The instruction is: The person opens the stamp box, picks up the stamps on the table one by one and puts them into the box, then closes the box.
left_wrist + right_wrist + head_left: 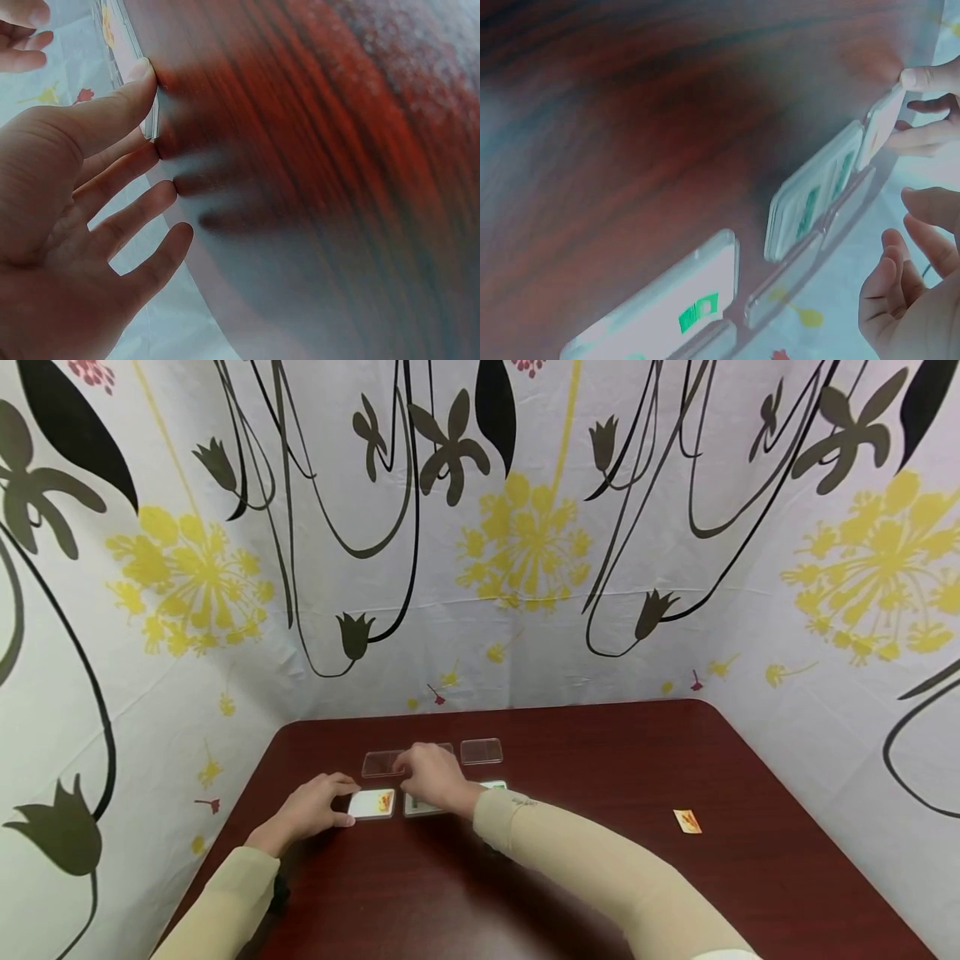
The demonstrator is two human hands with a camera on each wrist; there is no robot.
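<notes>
My left hand (311, 804) pinches the left edge of a flat white case (363, 804) that has an orange picture at its right end. Thumb and index finger sit at its edge in the left wrist view, the other fingers spread. My right hand (435, 775) hovers over the clear plastic lids, its fingers loosely bent with nothing visible between them. In the right wrist view a clear case with green markings (810, 196) lies beside the white one. Beyond it lies another white case with a green picture (664, 307), mostly hidden by my right forearm in the head view.
Behind the cases lie clear lids, one at the left (380, 765) and one at the right (482, 751); another is partly behind my right hand. A small orange picture piece (687, 822) lies on the dark red table (585, 752). Patterned cloth (517, 652) hangs around the table.
</notes>
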